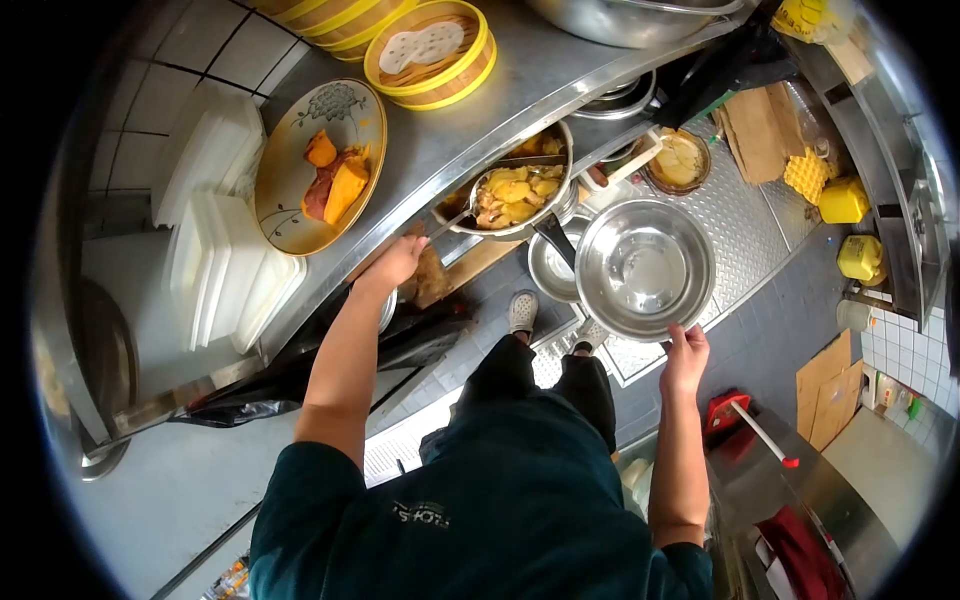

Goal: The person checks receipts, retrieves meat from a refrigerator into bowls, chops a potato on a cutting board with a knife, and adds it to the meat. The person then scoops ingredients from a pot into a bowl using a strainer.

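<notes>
My left hand is closed on the handle of a metal spoon. Its far end reaches into a pot of yellow and brown food pieces, so I cannot make out the full shape. On the other side, my right hand grips the near rim of a large shiny steel bowl, which looks bare inside. The bowl is held just right of the pot. Between them a black handle sticks out from the pot's side. A smaller metal basin sits lower, partly hidden by the bowl.
Above the pot runs a steel counter with an oval plate of orange and purplish chunks, bamboo steamers and white foam boxes. A brown-rimmed round container, cardboard and yellow jugs lie along the right. A red dustpan is near my right arm.
</notes>
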The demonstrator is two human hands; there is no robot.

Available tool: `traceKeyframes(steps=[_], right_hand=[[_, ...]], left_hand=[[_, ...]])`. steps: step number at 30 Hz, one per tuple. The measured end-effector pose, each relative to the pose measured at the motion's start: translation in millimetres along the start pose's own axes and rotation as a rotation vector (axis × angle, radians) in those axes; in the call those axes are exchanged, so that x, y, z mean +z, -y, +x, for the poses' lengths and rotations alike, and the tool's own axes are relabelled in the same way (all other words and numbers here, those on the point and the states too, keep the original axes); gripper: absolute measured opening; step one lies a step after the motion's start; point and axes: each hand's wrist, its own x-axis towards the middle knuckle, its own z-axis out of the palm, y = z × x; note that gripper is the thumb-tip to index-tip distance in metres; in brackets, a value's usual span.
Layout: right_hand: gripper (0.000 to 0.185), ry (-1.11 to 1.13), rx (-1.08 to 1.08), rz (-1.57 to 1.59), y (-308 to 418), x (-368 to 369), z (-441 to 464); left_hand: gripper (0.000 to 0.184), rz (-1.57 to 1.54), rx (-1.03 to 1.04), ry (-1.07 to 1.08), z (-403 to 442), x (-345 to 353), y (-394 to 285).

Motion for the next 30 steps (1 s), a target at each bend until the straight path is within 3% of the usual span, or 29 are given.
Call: traceKeyframes(steps=[3,14,17,30], right_hand=[[0.011,-0.003,-0.020,-0.123,-1.4,8.7,13.1],[0.009,0.074,-0.025,-0.075,27.4,49.2,32.3],[0.009,0.077,-0.038,-0.052,25.6,53.9,39.2],[0.007,0.088,-0.044,-0.098,24.1,68.2,56.8]], left_hand=[[0.049,-0.040,0.035,-0.076,-1.6,12.3,18.1],[0.049,0.009,0.001,-0.078,-14.6,14.8,29.6],[0.049,-0.061,0.016,-0.171,-17.4,22.7,34.2],[0.050,-0.253,-0.052,-0.118,-11.6,50.8,56.7]])
